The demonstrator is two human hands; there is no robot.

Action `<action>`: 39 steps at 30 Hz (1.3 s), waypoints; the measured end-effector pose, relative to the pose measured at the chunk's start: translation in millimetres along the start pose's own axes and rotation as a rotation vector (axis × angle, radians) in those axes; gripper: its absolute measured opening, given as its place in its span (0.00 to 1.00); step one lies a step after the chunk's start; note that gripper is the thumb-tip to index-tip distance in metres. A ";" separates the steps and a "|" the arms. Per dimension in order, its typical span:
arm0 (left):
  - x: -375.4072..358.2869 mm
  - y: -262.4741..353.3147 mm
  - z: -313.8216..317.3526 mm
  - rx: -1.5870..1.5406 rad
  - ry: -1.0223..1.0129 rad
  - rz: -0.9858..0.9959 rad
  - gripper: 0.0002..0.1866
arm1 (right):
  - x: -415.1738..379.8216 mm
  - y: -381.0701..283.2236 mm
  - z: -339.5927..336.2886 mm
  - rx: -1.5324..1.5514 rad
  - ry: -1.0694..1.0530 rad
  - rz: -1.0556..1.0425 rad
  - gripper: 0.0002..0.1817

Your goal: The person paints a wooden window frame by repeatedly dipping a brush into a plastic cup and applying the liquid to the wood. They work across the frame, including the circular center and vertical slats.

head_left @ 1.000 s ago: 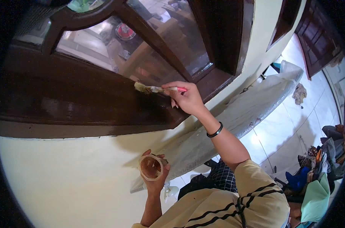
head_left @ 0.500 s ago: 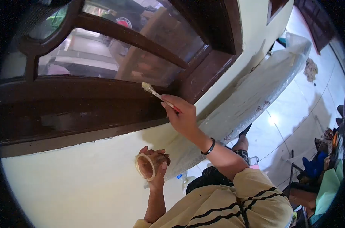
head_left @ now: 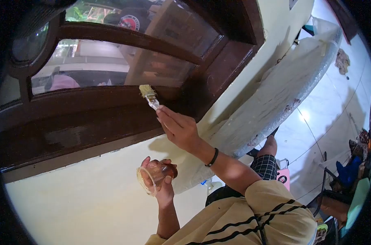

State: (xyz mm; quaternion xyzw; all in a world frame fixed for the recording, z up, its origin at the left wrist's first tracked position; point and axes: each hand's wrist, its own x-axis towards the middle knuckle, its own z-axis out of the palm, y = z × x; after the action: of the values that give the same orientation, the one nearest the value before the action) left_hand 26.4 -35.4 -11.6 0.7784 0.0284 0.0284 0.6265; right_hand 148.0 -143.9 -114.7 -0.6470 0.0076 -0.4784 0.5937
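A: While the right hand [head_left: 179, 130] is raised to the window frame [head_left: 83, 118], what does it hold?

B: A paintbrush [head_left: 148, 96]. The fingers are closed around its handle, and the pale bristles rest on the dark brown wood just below the glass pane [head_left: 107, 65], near the middle of the frame's lower rail.

A: And the left hand [head_left: 163, 185]?

B: It is lower down and nearer the person, in front of the cream wall [head_left: 79, 200]. Its fingers are wrapped around a small clear cup [head_left: 150, 177] with brownish staining inside, tipped so that its mouth faces left.

A: Are the hands close together?

B: Apart: the brush is up at the frame, the cup below it under the sill.

A: What else shows?

B: A black band [head_left: 212, 157] sits on the right wrist, and the sleeve [head_left: 271, 212] is beige with dark stripes. To the right, a plastic sheet [head_left: 283, 94] with brown spots lies along the foot of the wall on the white tiled floor [head_left: 328, 122]. At the far right edge lies a pile of coloured cloths [head_left: 353, 179].
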 end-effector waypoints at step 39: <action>25.7 -0.7 3.9 -0.014 -0.019 0.031 0.44 | 64.2 46.3 -26.6 0.665 -0.235 0.666 0.09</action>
State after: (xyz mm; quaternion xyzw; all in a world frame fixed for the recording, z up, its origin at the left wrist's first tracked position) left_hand 52.4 -37.1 -12.9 0.7745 0.0100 0.0308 0.6318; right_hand 192.0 -214.9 -115.8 -0.4342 -0.0061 -0.1625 0.8860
